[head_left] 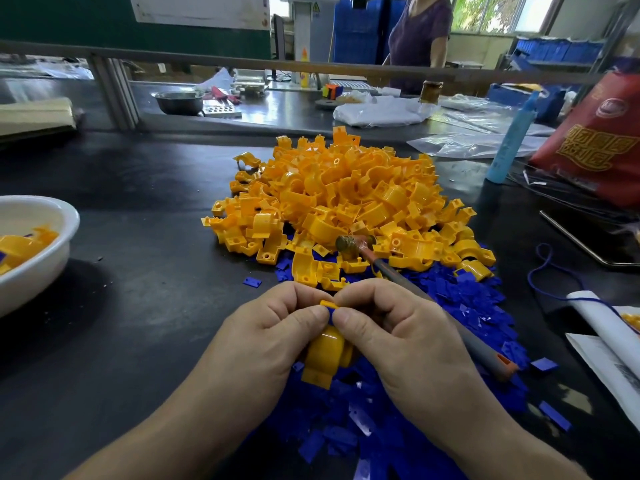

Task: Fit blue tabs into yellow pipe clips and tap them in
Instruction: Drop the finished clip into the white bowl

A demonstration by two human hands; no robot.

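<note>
Together, left hand [273, 336] and right hand [391, 336] pinch a blue tab [331, 311] onto a yellow clip [325, 355].

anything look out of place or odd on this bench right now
Nothing serious. The hammer lies with its head on the yellow clip pile and its handle across the blue tabs. One stray tab sits apart, left of the heap.

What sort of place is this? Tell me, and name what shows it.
Probably a small factory assembly bench: a heap of yellow pipe clips over loose blue tabs on a black worktable, a hammer lying across them, and stacked blue crates behind.
</note>
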